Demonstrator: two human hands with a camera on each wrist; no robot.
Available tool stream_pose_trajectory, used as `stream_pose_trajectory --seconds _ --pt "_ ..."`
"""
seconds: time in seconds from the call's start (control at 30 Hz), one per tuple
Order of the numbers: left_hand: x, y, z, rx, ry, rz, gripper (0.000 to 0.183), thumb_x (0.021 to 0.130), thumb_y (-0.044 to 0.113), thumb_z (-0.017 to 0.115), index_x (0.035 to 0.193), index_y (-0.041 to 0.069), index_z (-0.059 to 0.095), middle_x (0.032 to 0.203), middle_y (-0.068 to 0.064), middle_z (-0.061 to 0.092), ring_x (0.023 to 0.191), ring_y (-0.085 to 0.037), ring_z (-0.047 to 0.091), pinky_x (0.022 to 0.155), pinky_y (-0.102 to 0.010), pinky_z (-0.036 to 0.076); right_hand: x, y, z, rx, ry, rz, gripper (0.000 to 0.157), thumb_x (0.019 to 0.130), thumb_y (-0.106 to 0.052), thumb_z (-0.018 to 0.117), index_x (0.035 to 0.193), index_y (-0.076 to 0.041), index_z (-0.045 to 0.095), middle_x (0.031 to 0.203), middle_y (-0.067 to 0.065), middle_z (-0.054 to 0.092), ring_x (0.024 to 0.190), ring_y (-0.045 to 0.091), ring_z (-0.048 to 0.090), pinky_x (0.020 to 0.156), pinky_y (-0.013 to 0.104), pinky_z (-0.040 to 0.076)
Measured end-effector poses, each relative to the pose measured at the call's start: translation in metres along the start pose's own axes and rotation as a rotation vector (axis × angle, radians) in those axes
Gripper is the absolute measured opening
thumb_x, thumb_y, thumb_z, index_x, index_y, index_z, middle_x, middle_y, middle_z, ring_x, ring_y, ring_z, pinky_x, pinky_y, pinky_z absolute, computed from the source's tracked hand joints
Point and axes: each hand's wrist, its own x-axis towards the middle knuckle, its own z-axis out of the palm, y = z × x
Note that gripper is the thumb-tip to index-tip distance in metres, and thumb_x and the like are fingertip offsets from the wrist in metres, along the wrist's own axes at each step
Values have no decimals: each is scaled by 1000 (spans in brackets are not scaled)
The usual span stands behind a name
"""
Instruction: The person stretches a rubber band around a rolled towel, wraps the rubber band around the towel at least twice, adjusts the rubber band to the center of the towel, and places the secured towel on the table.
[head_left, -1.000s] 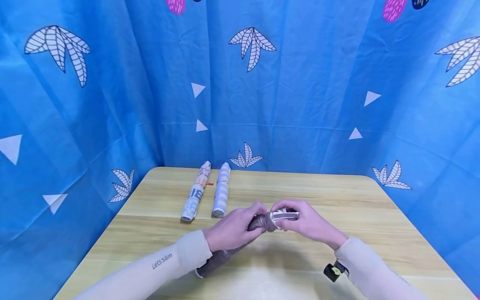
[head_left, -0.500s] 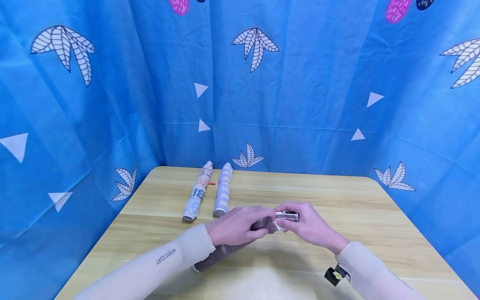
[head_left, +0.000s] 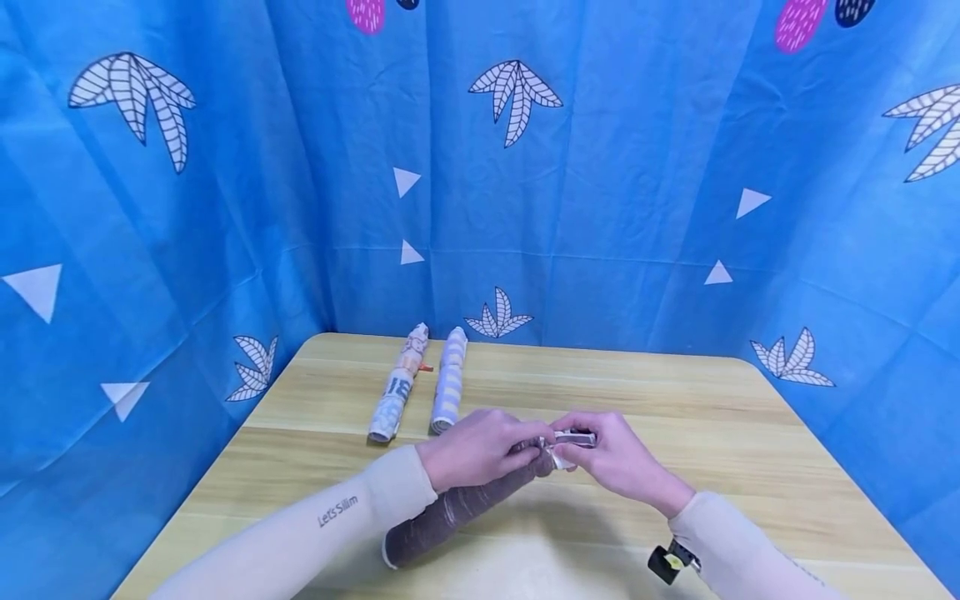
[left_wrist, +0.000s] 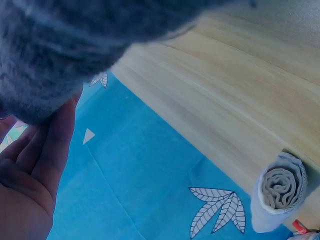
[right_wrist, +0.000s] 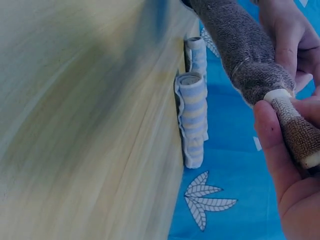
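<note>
A brown towel (head_left: 453, 506), rolled into a long tube, slants up to the right over the near part of the table. My left hand (head_left: 480, 450) grips it close to its upper right end; in the left wrist view its fingers (left_wrist: 57, 140) lie against the brown cloth (left_wrist: 60, 55). My right hand (head_left: 618, 462) pinches the white-edged end piece of the towel. In the right wrist view, the thumb (right_wrist: 272, 137) presses beside a white band (right_wrist: 277, 95) where the roll narrows. Part of this end is hidden by both hands.
Two other rolled towels lie side by side at the back left: a printed one (head_left: 397, 383) with a small red tag, and a purple-and-white striped one (head_left: 449, 379). Blue patterned curtains (head_left: 630, 167) stand around the wooden table (head_left: 750, 467).
My left hand has slid right along the roll, up to the right hand, and more of the roll's lower part shows. Less of the white-edged strip is visible. The view has shifted slightly.
</note>
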Motion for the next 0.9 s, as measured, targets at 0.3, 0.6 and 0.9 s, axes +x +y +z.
stream_pose_trajectory --seconds 0.3,0.6,0.9 --pt "-5 0 2 -1 4 47 27 99 16 63 123 28 65 74 12 65 54 5 42 50 -9 32 -1 -2 1 -1 -12 17 17 93 -10 68 109 -13 72 104 8 74 80 18 73 68 38 61" --pt "-1 9 5 -1 -43 -11 25 97 12 61 116 26 68 77 14 63 58 5 46 53 -9 35 -2 2 0 -12 -14 7 16 93 -8 68 107 -11 73 99 7 74 78 17 72 66 35 60" --pt "4 14 6 157 -129 -74 13 83 15 66 86 22 55 65 13 47 54 -1 42 49 -15 32 3 3 7 -15 -40 18 16 94 -9 66 108 -11 73 96 4 75 77 18 72 67 42 60"
